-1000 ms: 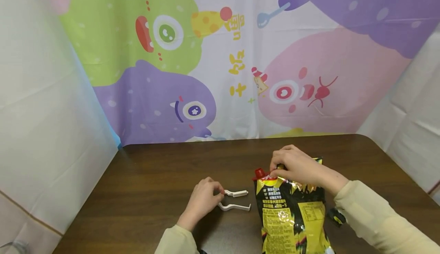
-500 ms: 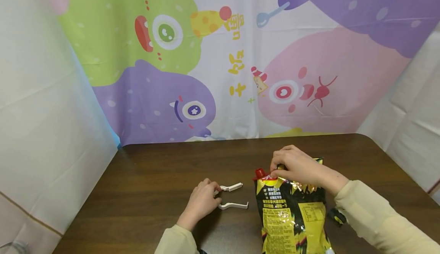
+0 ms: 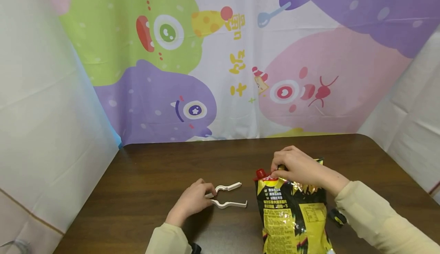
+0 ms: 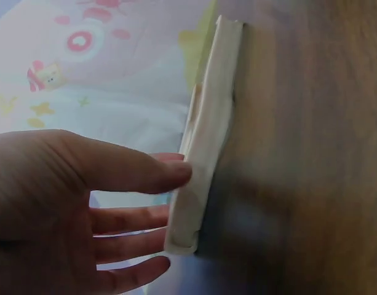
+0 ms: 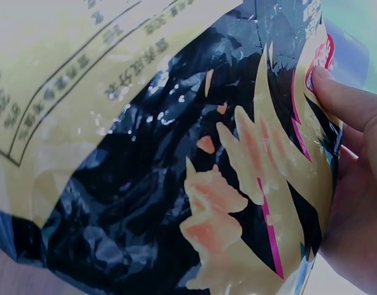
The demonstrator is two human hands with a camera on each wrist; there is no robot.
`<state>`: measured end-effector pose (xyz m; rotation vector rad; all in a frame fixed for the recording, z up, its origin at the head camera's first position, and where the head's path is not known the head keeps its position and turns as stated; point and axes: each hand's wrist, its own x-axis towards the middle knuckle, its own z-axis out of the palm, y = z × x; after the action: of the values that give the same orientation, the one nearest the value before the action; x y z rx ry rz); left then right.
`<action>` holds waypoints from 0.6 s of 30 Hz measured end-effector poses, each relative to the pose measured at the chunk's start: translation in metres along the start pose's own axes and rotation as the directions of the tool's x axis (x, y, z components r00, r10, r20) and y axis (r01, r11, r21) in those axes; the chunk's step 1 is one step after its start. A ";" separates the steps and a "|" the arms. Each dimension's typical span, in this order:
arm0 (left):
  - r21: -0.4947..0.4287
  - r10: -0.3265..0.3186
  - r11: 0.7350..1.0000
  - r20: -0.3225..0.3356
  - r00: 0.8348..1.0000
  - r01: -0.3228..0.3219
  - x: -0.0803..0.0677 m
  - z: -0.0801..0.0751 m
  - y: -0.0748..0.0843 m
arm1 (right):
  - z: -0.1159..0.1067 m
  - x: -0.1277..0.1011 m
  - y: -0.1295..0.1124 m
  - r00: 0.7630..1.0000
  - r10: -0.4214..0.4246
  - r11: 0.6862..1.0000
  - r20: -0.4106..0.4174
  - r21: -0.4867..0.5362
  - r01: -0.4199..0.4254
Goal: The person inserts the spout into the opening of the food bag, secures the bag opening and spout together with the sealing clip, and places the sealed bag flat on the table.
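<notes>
A white bag-sealing clip (image 3: 229, 205) is pinched by my left hand (image 3: 190, 200), its two arms spread apart and pointing right towards the bag. In the left wrist view the thumb (image 4: 173, 175) presses one side of the clip (image 4: 206, 141) near its end, the fingers behind it. My right hand (image 3: 297, 166) grips the top edge of a black and yellow snack bag (image 3: 292, 215). In the right wrist view the thumb lies on the bag (image 5: 194, 172) by a red logo. A red cap-like piece (image 3: 261, 173) sits at the bag's top left corner.
A small black and yellow object (image 3: 337, 217) lies right of the bag, partly behind the right sleeve. The brown wooden table (image 3: 154, 170) ends at a cartoon-printed curtain (image 3: 233, 112), with pale cloth walls on either side.
My left hand has moved slightly left, taking the clip with it, and the clip's arms have spread wider apart. My right hand stays on the bag's top edge.
</notes>
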<state>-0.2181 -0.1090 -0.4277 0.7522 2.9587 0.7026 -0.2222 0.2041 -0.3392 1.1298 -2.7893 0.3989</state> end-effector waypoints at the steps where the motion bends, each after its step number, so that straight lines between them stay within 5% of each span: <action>1: 0.007 0.015 1.000 0.001 1.000 -0.015 0.000 0.001 0.000 | 0.000 0.000 0.000 1.000 -0.001 1.000 0.002 0.001 0.001; 18: 0.019 0.037 0.999 -0.080 0.996 -0.036 0.002 0.008 0.003 | 0.003 -0.002 0.002 1.000 -0.014 1.000 0.000 -0.009 0.014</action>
<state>-0.2173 -0.1020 -0.4334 0.7999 3.0348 0.7267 -0.2221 0.2062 -0.3430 1.1468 -2.7791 0.3850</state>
